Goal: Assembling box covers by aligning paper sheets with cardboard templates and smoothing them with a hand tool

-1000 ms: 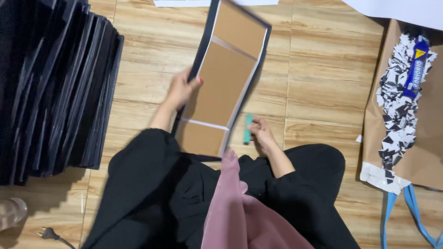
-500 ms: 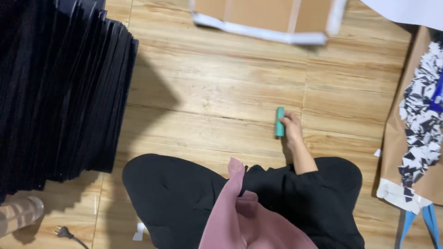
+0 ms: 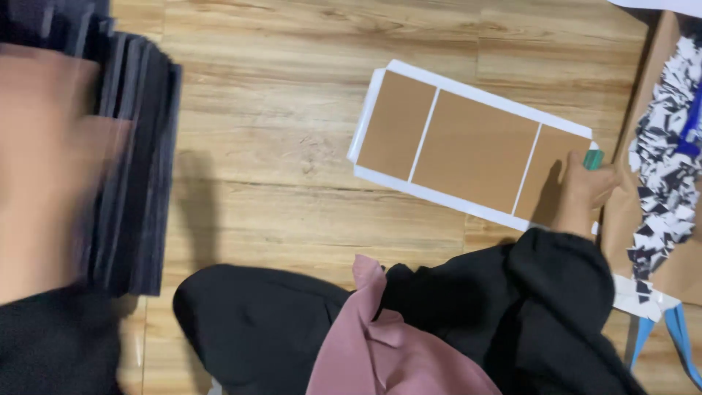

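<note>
A brown cardboard panel (image 3: pixel 472 150) with three sections and a white border lies flat on the wooden floor. My right hand (image 3: pixel 583 192) rests at the panel's right end, closed around a small green tool (image 3: pixel 593 158). My left hand (image 3: pixel 47 168) is a large blur at the far left, in front of a stack of black boards (image 3: pixel 142 175). The blur hides its fingers and whether it holds anything.
A brown paper sheet (image 3: pixel 684 267) with several black-and-white scraps (image 3: pixel 662 172) lies at the right, with a blue strap (image 3: pixel 642 342) below it. My black-clad legs (image 3: pixel 256 329) and a pink cloth (image 3: pixel 380 344) fill the bottom. White paper (image 3: pixel 658 4) shows at the top right.
The panel, held upright by my left hand a second ago, now lies flat on the floor. My left arm has swung left to the black stack. My right hand kept the green tool.
</note>
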